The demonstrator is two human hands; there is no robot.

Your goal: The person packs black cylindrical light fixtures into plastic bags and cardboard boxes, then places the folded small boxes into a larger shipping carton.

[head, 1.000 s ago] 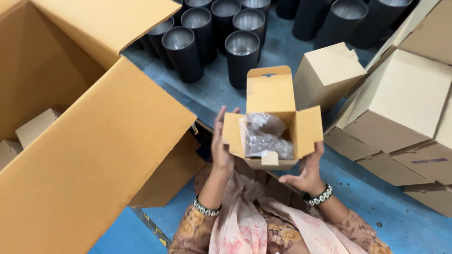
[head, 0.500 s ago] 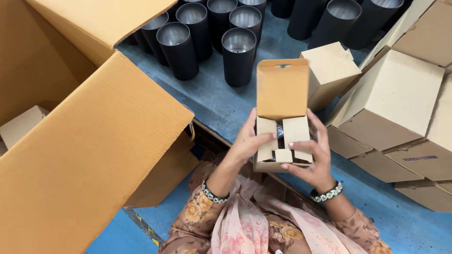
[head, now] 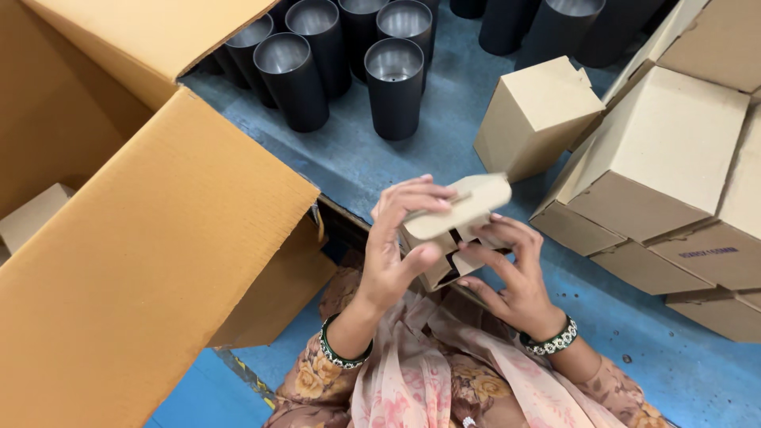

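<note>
I hold a small brown cardboard box (head: 456, 214) in front of my lap with both hands. My left hand (head: 400, 242) grips its left side, fingers over the top lid flap, which is folded down over the opening. My right hand (head: 507, 265) supports the box from the right and beneath, fingers on the inner side flaps. What is inside the box is hidden.
A large open brown carton (head: 151, 238) fills the left side, a small box lying inside it. Several black metal tumblers (head: 392, 83) stand on the blue surface (head: 349, 158) ahead. Closed small boxes (head: 658, 158) are stacked at the right, another one (head: 535, 115) standing alone.
The box stood open with a plastic-wrapped item showing; the side flaps were folded in, and now the top lid has come down over the opening.
</note>
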